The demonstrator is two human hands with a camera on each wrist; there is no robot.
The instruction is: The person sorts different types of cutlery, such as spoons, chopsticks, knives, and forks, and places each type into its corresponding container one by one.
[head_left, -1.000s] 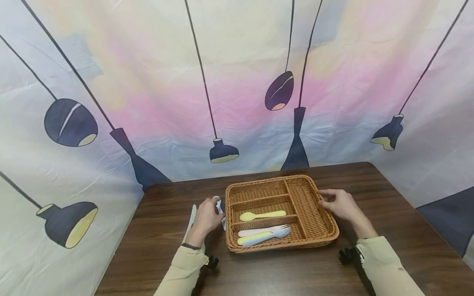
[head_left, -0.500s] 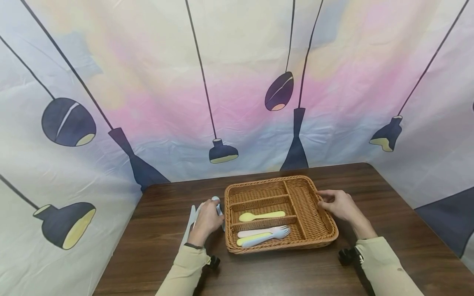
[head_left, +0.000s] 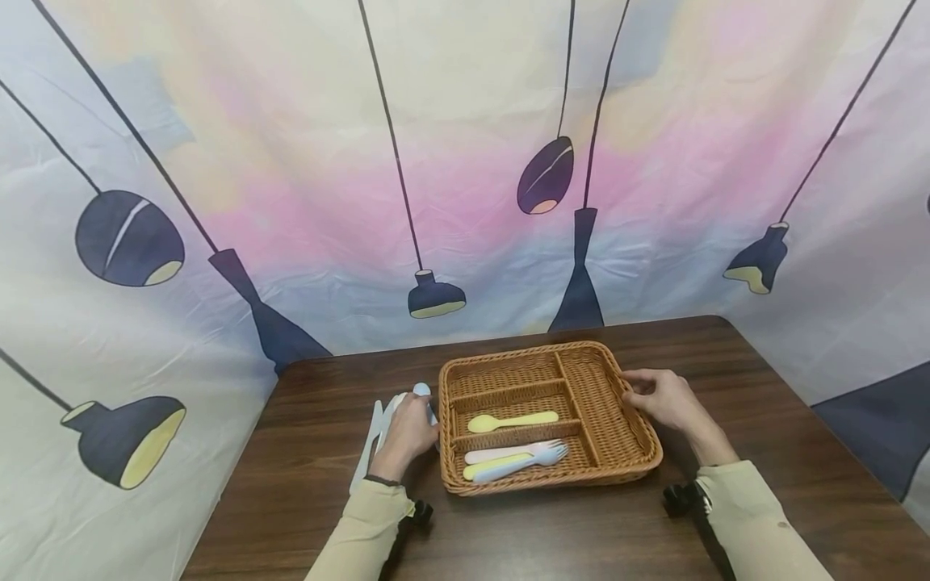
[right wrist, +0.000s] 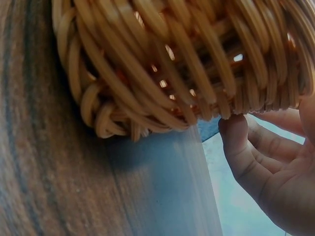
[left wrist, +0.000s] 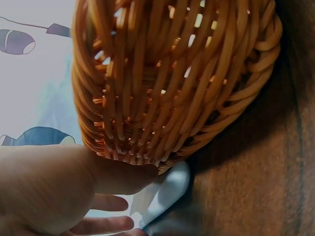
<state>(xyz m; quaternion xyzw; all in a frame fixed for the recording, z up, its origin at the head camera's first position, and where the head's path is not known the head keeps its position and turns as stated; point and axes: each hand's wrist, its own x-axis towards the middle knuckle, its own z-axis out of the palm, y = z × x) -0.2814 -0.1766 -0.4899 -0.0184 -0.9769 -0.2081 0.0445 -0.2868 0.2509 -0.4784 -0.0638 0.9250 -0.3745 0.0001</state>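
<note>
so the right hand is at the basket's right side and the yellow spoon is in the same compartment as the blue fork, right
Not quite: the head view shows the yellow spoon one compartment behind the blue fork. The right hand is at the basket's right side.

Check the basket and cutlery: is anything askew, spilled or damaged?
I see no spill or damage. In the front compartment of the basket, the blue fork slants against the pink piece. Some pale cutlery lies outside on the table, partly hidden by the left hand.
</note>
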